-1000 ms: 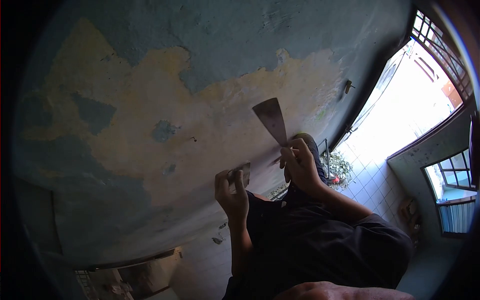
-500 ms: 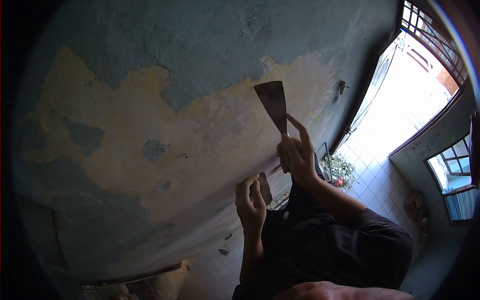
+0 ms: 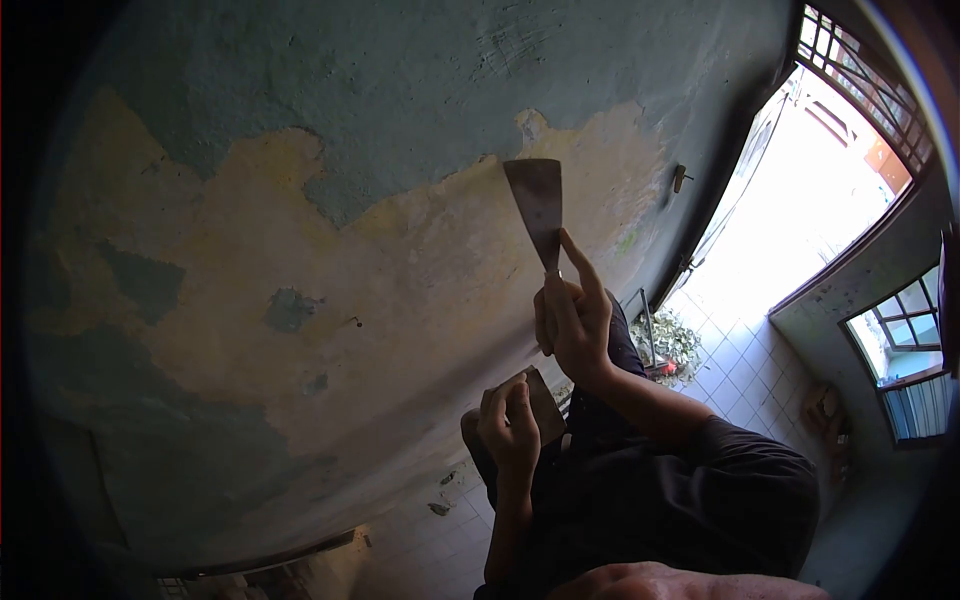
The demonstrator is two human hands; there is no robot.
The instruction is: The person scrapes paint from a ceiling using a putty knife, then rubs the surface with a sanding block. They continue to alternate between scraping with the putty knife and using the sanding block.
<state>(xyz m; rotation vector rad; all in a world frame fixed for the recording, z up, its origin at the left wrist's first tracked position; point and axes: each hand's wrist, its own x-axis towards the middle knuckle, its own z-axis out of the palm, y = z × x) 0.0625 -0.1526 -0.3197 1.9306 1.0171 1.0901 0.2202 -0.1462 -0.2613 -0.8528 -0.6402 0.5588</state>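
Observation:
My right hand (image 3: 577, 325) is closed round the handle of a scraper (image 3: 538, 200), with one finger stretched along its flared metal blade. The blade points up, in front of the wall (image 3: 420, 240), near the lower edge of the blue-green paint (image 3: 420, 110); whether it touches is unclear. Lower down, my left hand (image 3: 510, 425) grips a flat, dark, squarish plate (image 3: 544, 405) between thumb and fingers. Its handle, if any, is hidden.
A bright doorway (image 3: 800, 190) opens at the right, beside a barred window (image 3: 910, 320). Debris with a red item (image 3: 672, 350) lies on the tiled floor (image 3: 735, 365). A small hook (image 3: 355, 322) sticks out of the wall.
The flat plate in my left hand has turned and shows more of its face. My left hand has moved slightly down and right, my right hand slightly left and down. The view has shifted a little.

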